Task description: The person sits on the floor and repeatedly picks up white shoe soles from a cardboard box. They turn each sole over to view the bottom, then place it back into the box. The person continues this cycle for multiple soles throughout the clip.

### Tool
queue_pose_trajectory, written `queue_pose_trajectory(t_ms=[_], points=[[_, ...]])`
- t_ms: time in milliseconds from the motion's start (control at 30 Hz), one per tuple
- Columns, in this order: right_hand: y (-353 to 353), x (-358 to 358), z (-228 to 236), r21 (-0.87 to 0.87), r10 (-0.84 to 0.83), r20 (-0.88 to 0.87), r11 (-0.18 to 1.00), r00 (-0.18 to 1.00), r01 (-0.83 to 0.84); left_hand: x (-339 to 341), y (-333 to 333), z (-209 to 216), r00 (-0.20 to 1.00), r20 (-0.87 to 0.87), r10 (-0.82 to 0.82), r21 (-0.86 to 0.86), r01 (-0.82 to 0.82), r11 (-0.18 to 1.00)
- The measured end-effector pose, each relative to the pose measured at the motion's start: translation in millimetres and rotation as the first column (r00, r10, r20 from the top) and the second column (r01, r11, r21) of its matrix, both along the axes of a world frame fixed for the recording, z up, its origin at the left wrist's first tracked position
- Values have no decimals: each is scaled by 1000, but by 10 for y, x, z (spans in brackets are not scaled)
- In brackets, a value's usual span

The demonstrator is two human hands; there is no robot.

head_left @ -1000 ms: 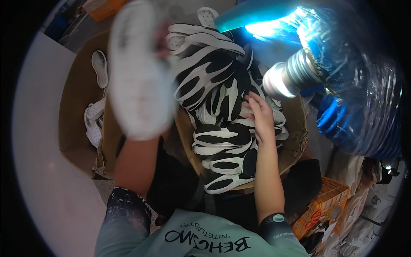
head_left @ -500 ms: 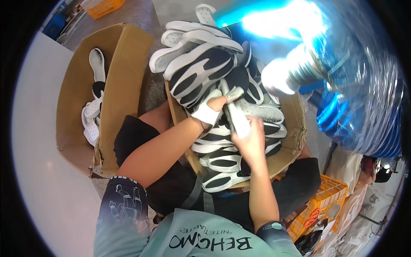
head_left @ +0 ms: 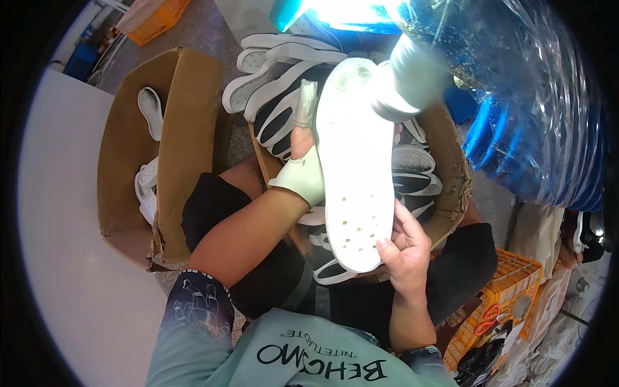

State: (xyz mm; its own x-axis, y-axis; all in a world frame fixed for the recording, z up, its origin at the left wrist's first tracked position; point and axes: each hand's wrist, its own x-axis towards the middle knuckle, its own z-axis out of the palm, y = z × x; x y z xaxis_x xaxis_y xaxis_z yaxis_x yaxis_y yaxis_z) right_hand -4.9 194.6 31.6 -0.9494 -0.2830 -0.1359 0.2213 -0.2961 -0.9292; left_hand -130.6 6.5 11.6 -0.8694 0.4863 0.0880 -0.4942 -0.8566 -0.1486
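The white shoe sole [head_left: 358,174], held edge-on and low between both hands half a second ago, now stands turned with its broad, hole-dotted face toward the wearer, heel end down, under the bright lamp [head_left: 409,77]. The lamp's end overlaps the sole's upper right edge in this view; whether they touch, I cannot tell. For the work in hand, this seems to set the whole face out for a close look, though the glare washes out the upper half. The left hand [head_left: 304,168], with a white wrap round its palm and a pale cover on the thumb, holds the sole from its left side, its fingers mostly hidden behind. The right hand [head_left: 407,248] has its grip closed on the lower right edge, thumb near the holes. By count, there is one sole in the hands and one lamp close above it. Two cardboard boxes show: the left box [head_left: 190,116] holds at least three soles, one slim sole [head_left: 150,113] apart from a lower cluster [head_left: 147,187]; the right box [head_left: 454,193], between the knees, carries a heap of black-and-white soles [head_left: 293,55] too overlapped to count. Two orange crates stand farther off, one at upper left [head_left: 151,19], one at lower right [head_left: 516,274].
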Motion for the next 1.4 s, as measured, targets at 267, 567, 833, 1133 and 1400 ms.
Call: queue_pose_trajectory(t_ms=[267,567,833,1133,1400], points=[[158,43,-7,70,-36,-5,997,999,37,4,-61,42,999,-45,6,-110,-11,994],[284,122,-48,93,-43,52,995,998,38,154,-120,-1,1000,24,-5,-173,9,985],[390,114,22,163,-191,-13,968,981,191,128,83,97,999,-46,12,-94,-17,995],[570,52,90,139,-223,-31,964,974,225,-34,251,-112,824,-529,202,-120,-309,943],[507,-22,84,124,-282,-45,950,958,285,-42,307,140,937,-248,246,-152,-288,945]])
